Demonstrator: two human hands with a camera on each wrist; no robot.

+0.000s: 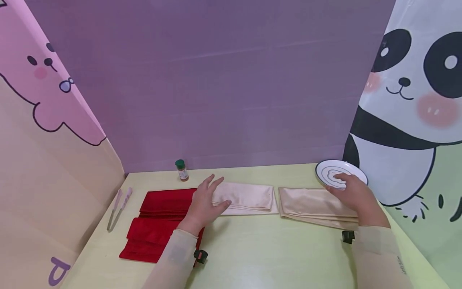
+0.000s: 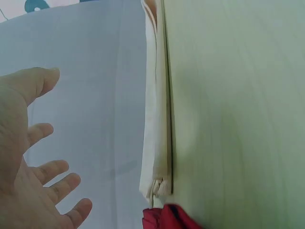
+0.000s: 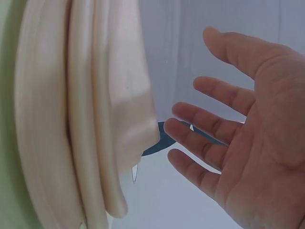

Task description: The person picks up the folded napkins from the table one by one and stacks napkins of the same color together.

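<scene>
My left hand (image 1: 203,204) hovers over the inner edge of the folded red cloth (image 1: 149,237), its fingers spread and holding nothing. Just beyond its fingertips lies a folded pale pink cloth (image 1: 249,196). In the left wrist view the same hand (image 2: 24,157) shows apart from the layered cloth edge. On the other side, my right hand (image 1: 353,194) is held above the folded beige satin cloth (image 1: 306,202), its fingertips overlapping the white plate (image 1: 325,175) with a dark rim. The right wrist view shows that palm empty and the fingers extended, beside the stacked beige folds (image 3: 86,119).
A small green-capped spice jar (image 1: 182,171) stands at the back of the pale yellow table (image 1: 274,249). Tongs (image 1: 115,210) with pale purple tips lie near the left edge. A purple backdrop (image 1: 231,88) rises behind, with cartoon-printed panels on both sides.
</scene>
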